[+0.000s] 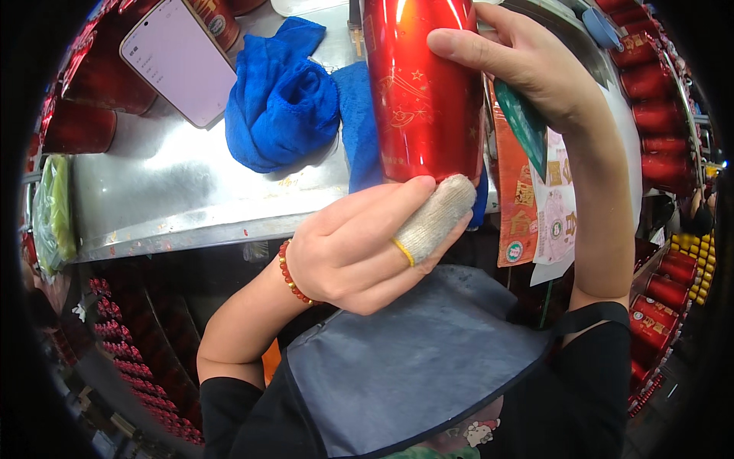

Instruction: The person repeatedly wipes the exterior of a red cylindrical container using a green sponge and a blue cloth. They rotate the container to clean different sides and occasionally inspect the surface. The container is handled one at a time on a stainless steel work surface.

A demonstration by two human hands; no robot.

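Note:
A shiny red cylindrical container (pixel 420 99) with gold line drawings is held over the table's front edge, its upper end cut off by the picture. My right hand (pixel 527 65) grips its upper right side, thumb across the front. Below that palm a green pointed blade (pixel 524 126), like a plastic scraper, sticks out; how it is held is hidden. My left hand (pixel 352 249) closes on the container's lower end with fingertips at the rim. One of its fingers wears a knitted grey finger sleeve (pixel 437 218) with a yellow edge.
A bunched blue cloth (pixel 283 107) and a lit phone (pixel 180 61) lie on the metal table (pixel 153 199). Red and pink printed sheets (pixel 520 206) hang over its edge. Red containers (pixel 654 126) line the right side; a greenish plastic bag (pixel 53 214) sits left. A dark apron (pixel 413 359) covers my lap.

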